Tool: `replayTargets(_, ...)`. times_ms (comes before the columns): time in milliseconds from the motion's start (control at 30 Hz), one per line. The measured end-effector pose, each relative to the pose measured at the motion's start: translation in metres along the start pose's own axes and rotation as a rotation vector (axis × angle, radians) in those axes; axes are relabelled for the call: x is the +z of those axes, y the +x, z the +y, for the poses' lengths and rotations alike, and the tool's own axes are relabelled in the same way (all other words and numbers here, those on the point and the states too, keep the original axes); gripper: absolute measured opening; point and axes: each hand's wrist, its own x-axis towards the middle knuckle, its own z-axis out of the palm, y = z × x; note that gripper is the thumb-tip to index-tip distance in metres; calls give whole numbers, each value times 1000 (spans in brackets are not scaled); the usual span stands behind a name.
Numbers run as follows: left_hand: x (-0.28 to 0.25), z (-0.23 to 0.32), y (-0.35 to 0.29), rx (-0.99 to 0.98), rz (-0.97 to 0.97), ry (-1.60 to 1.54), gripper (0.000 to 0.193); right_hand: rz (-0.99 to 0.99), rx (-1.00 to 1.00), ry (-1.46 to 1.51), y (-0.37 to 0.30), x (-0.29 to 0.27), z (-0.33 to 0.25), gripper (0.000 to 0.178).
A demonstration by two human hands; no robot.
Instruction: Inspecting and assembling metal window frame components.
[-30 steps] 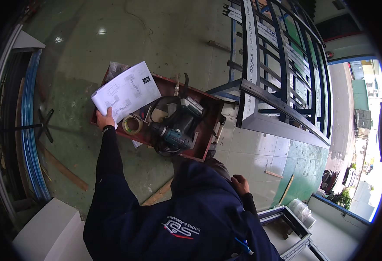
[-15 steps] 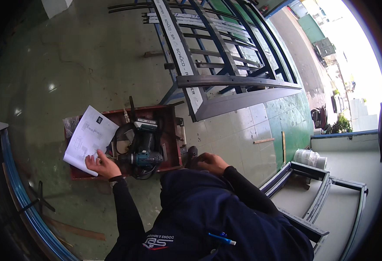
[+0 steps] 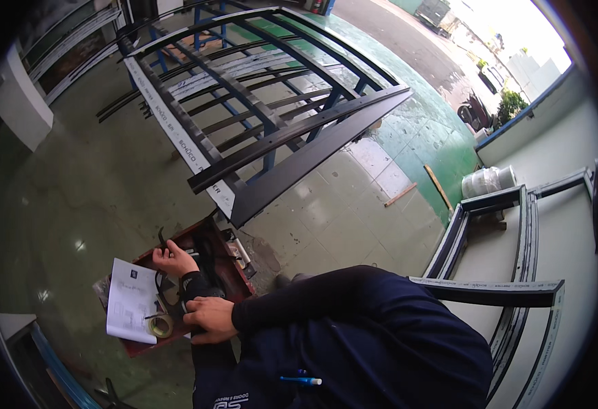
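My left hand is over the far side of a dark red toolbox, its fingers loosely bent and apart, beside a dark upright bar. No held object shows in it. My right hand reaches across my body and lies over my left forearm, its bent fingers on the dark sleeve. White printed sheets lie on the box's left side. Next to them is a roll of tape. My arms cover most of the tools in the box.
Beyond the toolbox, a large dark metal frame rests on blue stands. More window frames lean at the right. Wood strips lie on the floor near a white wrapped roll. Blue profiles stand at lower left.
My right hand has crossed leftward onto my left forearm. My left hand has moved from the sheets to the box's far side. The view has turned, and the box appears lower.
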Motion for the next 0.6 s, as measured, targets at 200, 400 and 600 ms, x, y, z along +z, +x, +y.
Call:
replayTargets(200,4,-10,-122,133,-453,212,52,-74,210,-7,-59,-17,43,42)
replayTargets(400,-7,-41,-208,264,-694,340,42,-162,207,283,-119,-43,51,44)
replayTargets(600,-59,-41,-227,70,-676,451,37,-322,99,206,-146,-37,36,42)
